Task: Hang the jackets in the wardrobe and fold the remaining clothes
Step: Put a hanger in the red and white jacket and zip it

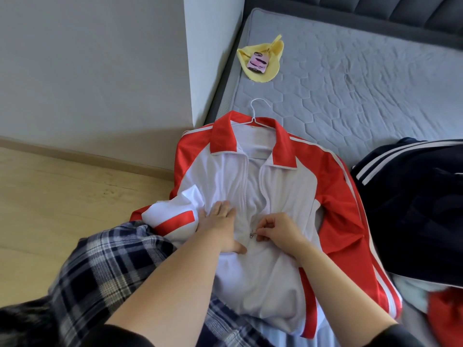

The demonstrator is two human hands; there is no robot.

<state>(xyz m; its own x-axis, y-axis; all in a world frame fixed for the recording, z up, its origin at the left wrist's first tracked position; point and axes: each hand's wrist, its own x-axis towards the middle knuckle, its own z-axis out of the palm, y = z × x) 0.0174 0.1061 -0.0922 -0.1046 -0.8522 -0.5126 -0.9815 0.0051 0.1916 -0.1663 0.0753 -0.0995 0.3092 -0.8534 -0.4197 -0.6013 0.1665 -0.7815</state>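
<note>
Bare forearms reach in from the bottom edge, black sleeves just visible. Left hand (220,227) lies flat on the jacket (280,186), fingers straight and together, palm pressing the white front panel beside the zip, gripping nothing. Right hand (281,231) is curled, thumb and forefinger pinching the zip pull (251,234) low on the jacket's chest. Zip is joined below the pull, open above it up to the collar. Jacket is white with red sleeves, red collar and white sleeve stripes, lying front-up on the near corner of the mattress (363,83), one sleeve folded across near the left hand. White wire hanger (258,113) sits inside the shoulders, hook sticking out past the collar onto the mattress. Plaid garment (107,266) lies bunched under the left forearm, touching the jacket's lower edge. Navy garment (413,209) with white stripes is just right of the jacket, red cloth (446,314) below it. Far up the mattress, well apart, a yellow cloth (276,50) with a phone (258,62) on top. Wood floor (50,196) at left.
</note>
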